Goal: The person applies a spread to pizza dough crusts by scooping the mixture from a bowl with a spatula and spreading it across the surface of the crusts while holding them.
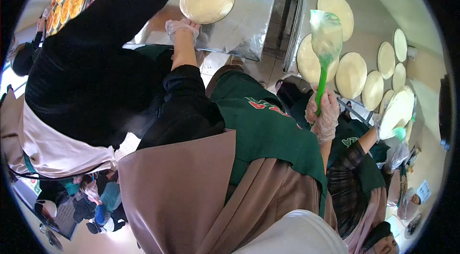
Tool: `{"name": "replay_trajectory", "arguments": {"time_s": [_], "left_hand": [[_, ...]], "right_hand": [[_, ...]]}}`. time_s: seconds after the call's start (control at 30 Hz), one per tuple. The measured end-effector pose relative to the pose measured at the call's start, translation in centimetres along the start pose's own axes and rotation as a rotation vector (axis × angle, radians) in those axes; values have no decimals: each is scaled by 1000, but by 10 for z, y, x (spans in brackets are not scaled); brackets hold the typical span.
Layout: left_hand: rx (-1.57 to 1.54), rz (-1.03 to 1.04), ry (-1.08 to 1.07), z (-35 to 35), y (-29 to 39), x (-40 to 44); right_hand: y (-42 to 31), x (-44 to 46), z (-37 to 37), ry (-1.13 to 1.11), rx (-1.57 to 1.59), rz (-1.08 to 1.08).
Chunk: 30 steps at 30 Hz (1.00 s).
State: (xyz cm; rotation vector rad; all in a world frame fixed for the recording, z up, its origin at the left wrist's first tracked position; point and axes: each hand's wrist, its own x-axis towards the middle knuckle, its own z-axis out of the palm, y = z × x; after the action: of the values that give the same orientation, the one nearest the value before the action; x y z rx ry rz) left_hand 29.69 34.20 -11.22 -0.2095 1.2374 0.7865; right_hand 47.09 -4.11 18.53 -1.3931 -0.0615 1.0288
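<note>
My left hand, in a clear plastic glove, reaches over the near edge of a metal tray. Its fingers lie at the lower rim of a pale round dough base; whether they press on it I cannot tell. My right hand, also gloved, is closed round the handle of a green spatula. The spatula stands upright, its broad blade smeared with something pale. Behind the blade, several dough rounds lie on a second surface.
A co-worker's black sleeve crosses close on the left. On the right, another person's gloved hand holds a dough round. Topped rounds fill a tray at the far left. A white rounded container is low in front.
</note>
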Motion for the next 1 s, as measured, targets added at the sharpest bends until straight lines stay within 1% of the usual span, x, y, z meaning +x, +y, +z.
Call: {"name": "replay_trajectory", "arguments": {"time_s": [0.1, 0.13, 0.17, 0.2, 0.23, 0.27, 0.3, 0.33, 0.37, 0.4, 0.47, 0.5, 0.57, 0.6, 0.63, 0.77, 0.8, 0.83, 0.9, 0.93, 1.0], "left_hand": [[19, -48, -8, 14, 4, -22], [-67, -48, -95, 17, 2, -33], [-154, -48, -179, 18, 1, -38], [-158, -50, -181, 17, 1, -35], [-153, -86, -300, 14, 2, -29], [-146, -122, -418, 9, 2, -20], [-150, -125, -415, 4, -1, -6], [-154, -128, -539, -3, -5, 20], [-156, -131, -662, -1, -6, 25], [-160, -134, -660, 1, -10, 29], [7, 69, -778, 21, -22, 12], [3, 64, -778, 24, -26, 8], [-118, 83, -848, 29, -35, -1], [-153, 156, -829, 34, -39, -9], [-158, 150, -825, 35, -43, -8], [-106, 136, -819, 41, -59, -8], [-92, 132, -822, 45, -63, -9], [-85, 123, -832, 49, -65, -12], [-81, 79, -853, 54, -73, -21], [-77, 53, -870, 56, -76, -27], [-66, -8, -910, 62, -85, -39]], "right_hand": [[1, 17, 9, 47, -28, 30], [-3, 21, 18, 102, -117, 61], [-1, 28, 24, 103, -120, 60], [0, 36, 30, 132, -130, 90], [2, 44, 35, 160, -140, 119], [1, 51, 40, 115, -105, 140], [2, 58, 44, 116, -110, 142], [4, 66, 47, 101, -138, 148], [5, 73, 51, 86, -165, 153], [5, 79, 58, 110, -178, 165], [9, 95, 63, 93, -198, 166], [10, 101, 66, 74, -214, 167], [10, 109, 71, 80, -262, 184], [14, 117, 70, 50, -313, 158], [17, 123, 70, 19, -364, 135], [23, 143, 73, -14, -400, 95], [31, 153, 65, -58, -477, 2], [32, 158, 63, -53, -479, -3], [33, 163, 60, 16, -712, -166], [28, 163, 62, 23, -711, -172], [17, 161, 69, 165, -1050, -190]]}}
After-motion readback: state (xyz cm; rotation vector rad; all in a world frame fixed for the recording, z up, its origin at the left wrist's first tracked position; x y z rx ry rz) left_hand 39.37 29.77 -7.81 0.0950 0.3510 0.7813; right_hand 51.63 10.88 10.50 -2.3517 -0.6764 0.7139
